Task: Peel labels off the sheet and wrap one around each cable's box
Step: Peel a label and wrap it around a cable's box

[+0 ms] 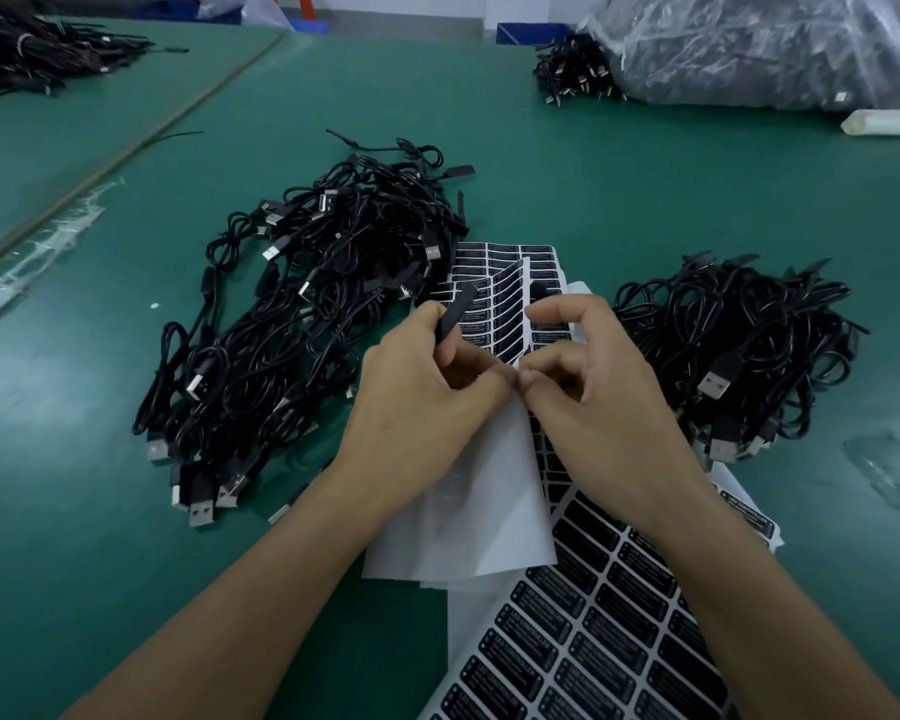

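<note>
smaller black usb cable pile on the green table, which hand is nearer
Right. The right hand sits just left of the smaller black USB cable pile; the left hand is farther left, holding a slim black cable box.

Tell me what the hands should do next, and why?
Probably the right hand should peel one label off the curled label sheet it pinches. The left hand already holds a cable's black box up beside the sheet. No label shows on the box yet, so it looks ready for wrapping.
</note>
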`<control>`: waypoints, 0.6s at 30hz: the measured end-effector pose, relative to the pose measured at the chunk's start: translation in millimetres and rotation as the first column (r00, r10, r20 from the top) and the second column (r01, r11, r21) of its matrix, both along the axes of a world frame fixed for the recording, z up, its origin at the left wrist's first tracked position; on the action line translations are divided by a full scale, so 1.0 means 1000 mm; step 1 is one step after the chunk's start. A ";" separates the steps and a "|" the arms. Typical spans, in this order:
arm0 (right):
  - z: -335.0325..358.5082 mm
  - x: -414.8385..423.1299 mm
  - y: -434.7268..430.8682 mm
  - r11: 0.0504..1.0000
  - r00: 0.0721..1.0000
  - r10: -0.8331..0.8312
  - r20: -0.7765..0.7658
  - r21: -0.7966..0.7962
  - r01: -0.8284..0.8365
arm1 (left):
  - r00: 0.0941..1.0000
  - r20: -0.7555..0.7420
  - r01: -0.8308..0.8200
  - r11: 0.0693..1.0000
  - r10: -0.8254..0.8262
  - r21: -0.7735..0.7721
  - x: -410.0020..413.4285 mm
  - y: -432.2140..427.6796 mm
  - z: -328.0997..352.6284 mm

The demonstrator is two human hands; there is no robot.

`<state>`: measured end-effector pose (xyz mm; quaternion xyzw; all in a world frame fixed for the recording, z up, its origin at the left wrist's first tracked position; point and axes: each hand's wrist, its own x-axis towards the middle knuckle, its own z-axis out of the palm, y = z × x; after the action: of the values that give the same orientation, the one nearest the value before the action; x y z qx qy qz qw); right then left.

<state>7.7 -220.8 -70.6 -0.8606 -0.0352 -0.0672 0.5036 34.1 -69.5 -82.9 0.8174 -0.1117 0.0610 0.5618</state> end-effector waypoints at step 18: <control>-0.002 -0.010 0.002 0.925 0.989 -0.140 -0.053 -0.365 0.111 | 0.970 -0.028 -0.241 0.943 0.241 -0.230 0.006 0.006 0.002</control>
<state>-1.8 -218.6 -72.3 -0.9408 0.0279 -0.0580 0.3328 40.2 -63.5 -81.0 0.7537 -0.0032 0.1422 0.6417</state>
